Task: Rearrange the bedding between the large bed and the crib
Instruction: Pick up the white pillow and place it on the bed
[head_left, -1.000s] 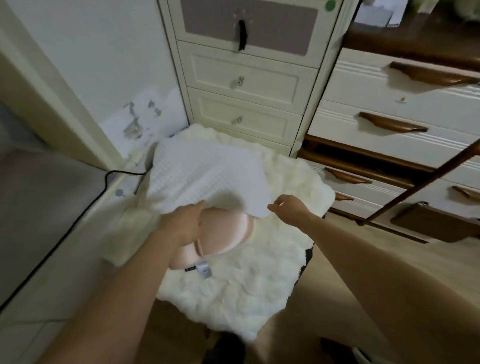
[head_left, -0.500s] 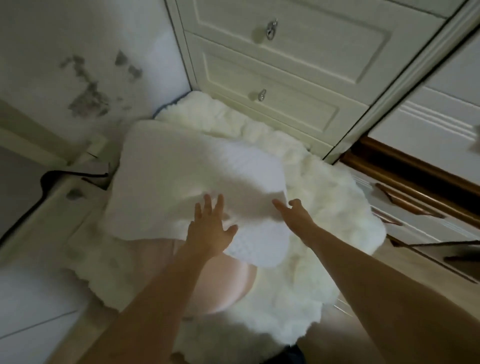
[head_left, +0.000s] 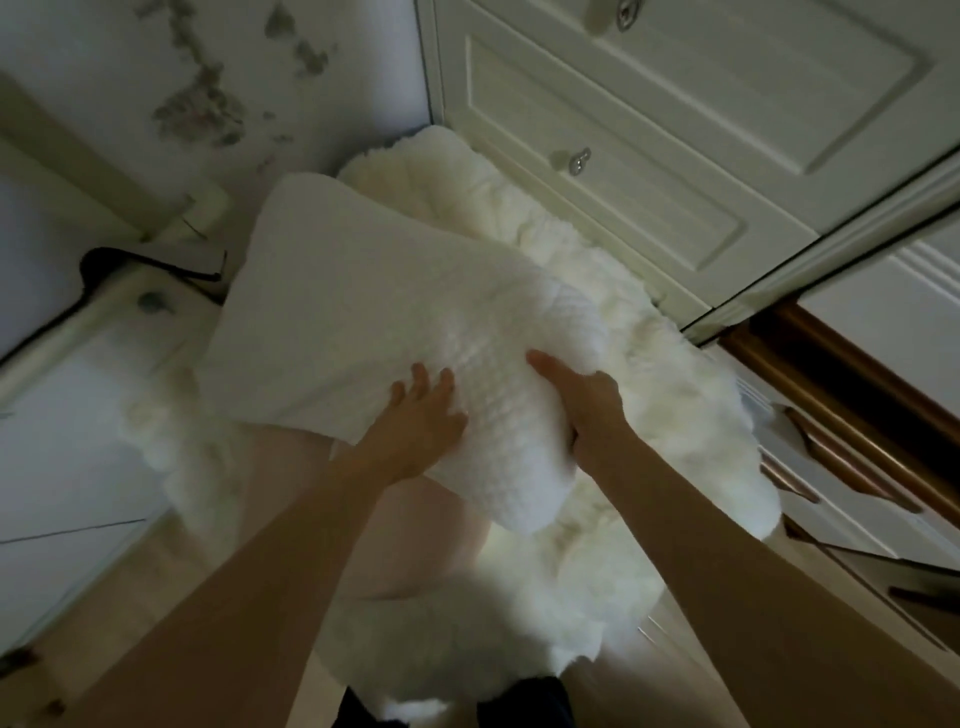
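Note:
A white waffle-textured pillow (head_left: 374, 322) lies on top of a pale pink pillow (head_left: 415, 540), both on a fluffy white fleece blanket (head_left: 649, 405). My left hand (head_left: 421, 421) rests flat on the white pillow's near edge with its fingers spread. My right hand (head_left: 587, 400) grips the pillow's near right corner, thumb on top and fingers tucked under the edge. The pink pillow shows only below the white one, between my forearms.
A cream chest of drawers (head_left: 675, 156) with metal knobs stands right behind the blanket. To the right is a white dresser with brown wooden handles (head_left: 852, 457). A stained white wall (head_left: 197, 98) and a black cable (head_left: 135, 260) are at the left.
The view has moved closer over the pillows. My right hand went from hovering at the white pillow's edge to gripping its corner. My left hand stays pressed on the pillow.

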